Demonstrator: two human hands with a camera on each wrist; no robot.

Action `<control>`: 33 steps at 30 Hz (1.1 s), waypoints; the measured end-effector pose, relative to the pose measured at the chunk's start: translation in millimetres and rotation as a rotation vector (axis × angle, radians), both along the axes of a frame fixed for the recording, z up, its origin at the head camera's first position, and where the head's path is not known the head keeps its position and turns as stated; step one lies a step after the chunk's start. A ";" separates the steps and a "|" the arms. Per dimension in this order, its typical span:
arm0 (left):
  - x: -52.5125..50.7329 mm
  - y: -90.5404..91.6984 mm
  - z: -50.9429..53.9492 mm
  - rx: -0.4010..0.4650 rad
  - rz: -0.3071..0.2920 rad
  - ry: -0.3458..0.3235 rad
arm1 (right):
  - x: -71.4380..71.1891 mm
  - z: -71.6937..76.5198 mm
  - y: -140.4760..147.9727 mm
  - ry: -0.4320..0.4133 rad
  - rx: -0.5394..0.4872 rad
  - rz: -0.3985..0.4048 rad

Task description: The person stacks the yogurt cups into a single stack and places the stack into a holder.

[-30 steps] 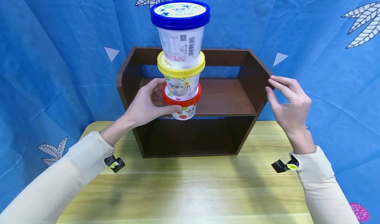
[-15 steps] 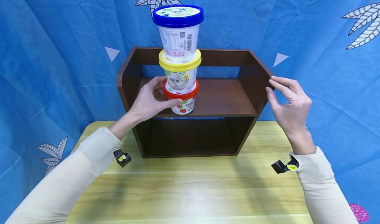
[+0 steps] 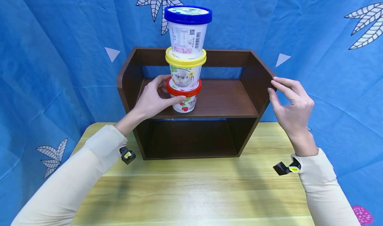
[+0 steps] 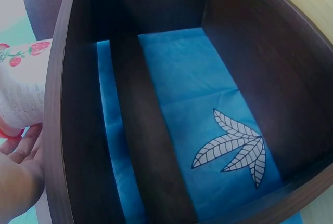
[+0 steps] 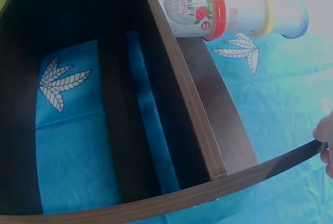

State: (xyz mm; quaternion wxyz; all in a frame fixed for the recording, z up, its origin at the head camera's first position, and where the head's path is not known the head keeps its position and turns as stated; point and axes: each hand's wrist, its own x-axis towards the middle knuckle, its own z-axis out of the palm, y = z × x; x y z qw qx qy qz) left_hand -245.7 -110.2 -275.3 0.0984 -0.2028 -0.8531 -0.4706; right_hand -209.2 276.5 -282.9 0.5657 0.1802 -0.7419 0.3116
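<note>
Three paper ice-cream tubs stand stacked: a blue-lidded tub on top, a yellow-lidded tub in the middle, a red-lidded tub at the bottom. My left hand grips the red-lidded tub from the left, thumb across its front; its other fingers are partly hidden behind the tub. The stack is at the upper board of a dark brown shelf, near its front edge; whether the base touches the board I cannot tell. With thumb and fingers, my right hand holds the front edge of the shelf's right side panel.
The shelf stands on a light wooden table. Below the upper board is a lower compartment. A blue patterned curtain hangs behind. High side panels flank the upper board.
My left hand has carried the stack away from me, over the upper board, and lately a little to the right. My right hand has stayed at the side panel.
</note>
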 end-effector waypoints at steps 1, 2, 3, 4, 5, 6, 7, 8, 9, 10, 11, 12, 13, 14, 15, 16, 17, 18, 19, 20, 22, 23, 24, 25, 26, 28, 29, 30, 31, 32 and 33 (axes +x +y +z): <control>-0.3 0.4 -0.1 0.001 -0.002 0.000 | 0.2 0.0 -0.1 0.001 0.000 0.001; -0.9 0.8 -0.5 0.004 -0.006 0.001 | 0.4 0.0 -0.2 0.001 -0.001 0.001; -1.2 1.1 -0.9 0.004 -0.006 0.000 | 0.7 -0.1 -0.3 0.001 -0.001 0.001; -1.2 1.4 -1.0 0.004 -0.008 0.000 | 1.0 -0.2 -0.4 0.001 -0.001 0.001; -0.9 1.7 -1.2 0.005 -0.008 -0.003 | 1.2 -0.3 -0.4 0.002 -0.001 0.001; -0.6 1.9 -1.3 0.005 -0.008 -0.007 | 1.5 -0.4 -0.4 0.002 -0.002 0.001; -0.1 2.1 -1.2 0.003 -0.007 -0.011 | 1.8 -0.5 -0.3 0.000 -0.002 0.001; 0.3 2.3 -1.1 -0.002 -0.007 -0.016 | 2.1 -0.4 0.0 -0.002 -0.002 0.001; 0.6 2.3 -0.8 -0.006 -0.005 -0.023 | 2.5 -0.2 0.4 -0.008 -0.007 0.005; 0.9 2.5 -0.4 -0.008 -0.005 -0.030 | 3.1 0.2 0.8 -0.016 -0.013 0.010; 1.2 2.4 0.0 -0.009 -0.005 -0.040 | 3.8 0.6 1.3 -0.028 -0.016 0.015; 1.6 2.2 0.5 -0.013 -0.005 -0.048 | 4.7 0.9 1.8 -0.042 -0.015 0.021; 2.4 1.8 1.0 -0.014 -0.003 -0.056 | 5.8 1.2 2.3 -0.057 -0.013 0.026; 3.0 1.0 1.3 -0.010 -0.002 -0.062 | 6.8 1.3 2.4 -0.073 -0.011 0.031; 3.9 0.1 1.4 -0.009 0.004 -0.066 | 7.8 1.2 2.6 -0.089 -0.005 0.037; 5.4 -0.8 1.3 -0.008 0.009 -0.067 | 8.9 1.0 2.7 -0.101 0.004 0.041; 6.8 -2.1 0.8 -0.007 0.016 -0.064 | 9.6 0.5 2.8 -0.108 0.012 0.045; 8.7 -3.4 0.2 -0.006 0.024 -0.061 | 10.3 0.0 2.9 -0.111 0.018 0.048; 11.0 -4.8 -0.5 -0.003 0.034 -0.055 | 11.2 -0.7 3.0 -0.112 0.023 0.050; 13.3 -6.3 -1.5 -0.001 0.040 -0.048 | 12.3 -1.3 3.4 -0.111 0.026 0.050; 19.0 -9.2 -3.5 0.011 0.049 -0.030 | 15.3 -2.4 4.2 -0.104 0.027 0.049; 22.1 -11.2 -4.5 0.019 0.050 -0.019 | 17.3 -3.3 4.3 -0.100 0.028 0.048; 25.7 -13.2 -5.4 0.028 0.050 -0.008 | 19.7 -4.1 4.1 -0.097 0.033 0.047; 29.6 -15.7 -6.3 0.037 0.048 0.003 | 22.5 -5.3 3.5 -0.096 0.040 0.045; 33.5 -18.5 -7.3 0.046 0.042 0.015 | 25.7 -6.6 2.3 -0.098 0.047 0.046; 42.2 -24.1 -8.7 0.052 0.030 0.030 | 32.1 -9.5 -1.3 -0.106 0.066 0.060; 46.8 -26.7 -9.3 0.051 0.021 0.036 | 35.6 -11.0 -3.4 -0.115 0.080 0.066; 51.7 -28.9 -9.9 0.048 0.012 0.041 | 39.0 -12.3 -5.6 -0.127 0.093 0.076; 56.5 -30.8 -10.5 0.043 0.003 0.046 | 42.5 -13.6 -7.9 -0.142 0.107 0.086; 61.4 -32.3 -11.2 0.033 -0.006 0.052 | 45.8 -14.7 -10.3 -0.158 0.120 0.100; 66.3 -33.4 -11.9 0.017 -0.013 0.059 | 48.9 -15.9 -12.5 -0.174 0.133 0.113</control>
